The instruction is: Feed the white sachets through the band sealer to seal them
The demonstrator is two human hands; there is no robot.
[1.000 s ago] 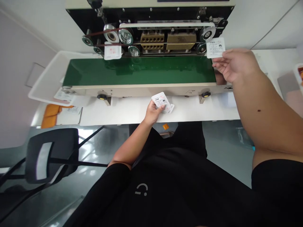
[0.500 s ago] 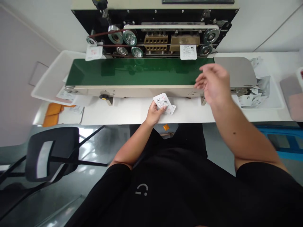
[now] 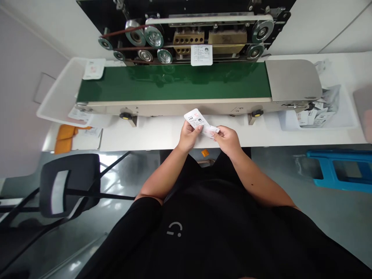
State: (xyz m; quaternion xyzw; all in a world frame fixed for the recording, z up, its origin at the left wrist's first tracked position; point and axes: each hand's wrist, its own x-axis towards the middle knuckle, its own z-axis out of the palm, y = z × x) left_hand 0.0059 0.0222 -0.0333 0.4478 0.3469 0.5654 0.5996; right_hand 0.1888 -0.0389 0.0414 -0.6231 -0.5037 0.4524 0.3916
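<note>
My left hand (image 3: 188, 137) pinches a white printed packet (image 3: 196, 118) between thumb and fingers, in front of the machine. A second white packet (image 3: 208, 131) lies partly behind the first, and my right hand (image 3: 228, 140) grips its right end. Above them runs a green conveyor belt (image 3: 174, 83). One packet (image 3: 201, 55) stands at the belt's back edge, its top by the brass blocks (image 3: 226, 38) and rollers. Another packet (image 3: 93, 69) lies flat at the belt's left end.
A white bin (image 3: 55, 93) stands at the left, with orange cloth (image 3: 64, 138) in front of it. At the right, a bin (image 3: 343, 122) holds several packets. A black chair (image 3: 71, 182) and a blue stool (image 3: 340, 166) are below table level.
My right hand has come down from the belt to the packets at my left hand and grips one. Both packets on the machine have moved left. The view has shifted slightly.
</note>
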